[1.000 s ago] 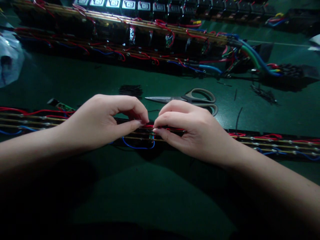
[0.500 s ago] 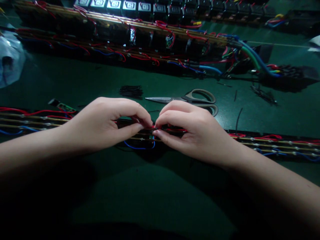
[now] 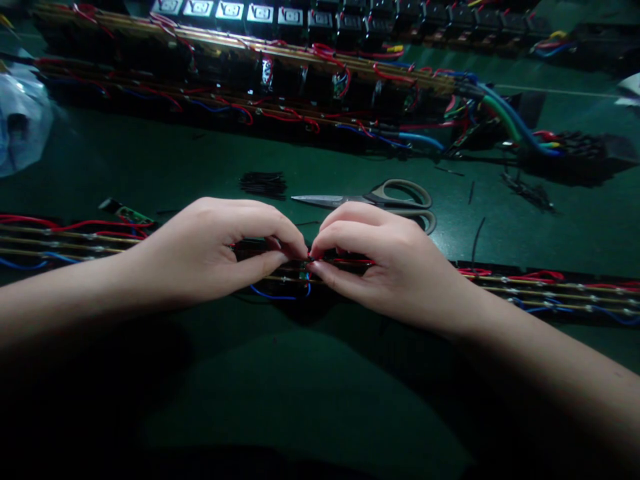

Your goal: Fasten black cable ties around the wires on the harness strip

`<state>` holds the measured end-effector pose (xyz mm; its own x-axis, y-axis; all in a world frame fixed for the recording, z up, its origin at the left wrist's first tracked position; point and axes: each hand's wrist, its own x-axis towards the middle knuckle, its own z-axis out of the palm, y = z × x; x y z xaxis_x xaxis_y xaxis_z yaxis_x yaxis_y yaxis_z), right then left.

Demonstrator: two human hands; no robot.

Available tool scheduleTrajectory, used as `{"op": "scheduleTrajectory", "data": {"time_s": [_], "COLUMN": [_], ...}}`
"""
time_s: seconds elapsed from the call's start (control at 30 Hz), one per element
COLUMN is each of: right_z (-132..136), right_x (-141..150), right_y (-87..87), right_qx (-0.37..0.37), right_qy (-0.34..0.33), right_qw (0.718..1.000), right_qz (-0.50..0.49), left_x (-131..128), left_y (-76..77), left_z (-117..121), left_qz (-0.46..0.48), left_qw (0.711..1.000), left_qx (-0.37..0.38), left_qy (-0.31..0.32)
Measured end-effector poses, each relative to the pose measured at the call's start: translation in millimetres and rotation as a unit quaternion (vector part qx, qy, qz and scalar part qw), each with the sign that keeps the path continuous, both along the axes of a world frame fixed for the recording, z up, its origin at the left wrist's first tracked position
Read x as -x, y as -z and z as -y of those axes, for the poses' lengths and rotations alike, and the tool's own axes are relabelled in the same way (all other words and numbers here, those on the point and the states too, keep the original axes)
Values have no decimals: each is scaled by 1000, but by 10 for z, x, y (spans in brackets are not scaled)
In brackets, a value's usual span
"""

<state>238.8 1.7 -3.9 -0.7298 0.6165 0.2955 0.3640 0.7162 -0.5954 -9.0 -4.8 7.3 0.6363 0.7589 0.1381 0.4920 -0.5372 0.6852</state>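
A long strip of sockets with brass bars and red and blue wires (image 3: 550,293) runs left to right beneath my hands. Over its middle my left hand (image 3: 225,247) is closed in a pinch, thumb against fingers. My right hand (image 3: 380,257) pinches at the same spot, its fingertips almost touching the left ones. Whatever lies between the fingertips is small and dark, and I cannot make it out. Just below them a blue wire (image 3: 275,295) loops out from the strip. Scissors (image 3: 350,199) lie just beyond my right hand, one handle loop partly covered by it.
A bundle of short black tubes or ties (image 3: 263,183) lies left of the scissors. Another black heap (image 3: 530,192) is at the right. Further back are wired socket strips (image 3: 240,40) with a thick cable (image 3: 510,117). A small circuit board (image 3: 127,212) and a plastic bag (image 3: 23,120) sit at left.
My left fingertips have shifted slightly right, closer to the right ones. The right hand has hardly moved, and both hands stay pinched at the strip.
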Motion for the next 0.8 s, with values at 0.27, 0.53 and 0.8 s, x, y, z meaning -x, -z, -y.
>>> {"op": "scheduleTrajectory", "data": {"time_s": [0.27, 0.53, 0.8], "right_z": [3, -5, 1], "right_x": [-1, 0, -3], "right_y": [-8, -12, -16], "right_qx": [6, 10, 10], "right_qy": [6, 6, 5], "right_qw": [1000, 1000, 1000], "right_qz": [11, 11, 11], "left_x": [-3, 3, -2], "left_y": [9, 0, 0], "left_z": [-4, -4, -11], "left_qz": [-4, -11, -8], "left_qw": [1000, 1000, 1000], "left_qx": [-8, -5, -10], "left_qy": [12, 11, 15]}}
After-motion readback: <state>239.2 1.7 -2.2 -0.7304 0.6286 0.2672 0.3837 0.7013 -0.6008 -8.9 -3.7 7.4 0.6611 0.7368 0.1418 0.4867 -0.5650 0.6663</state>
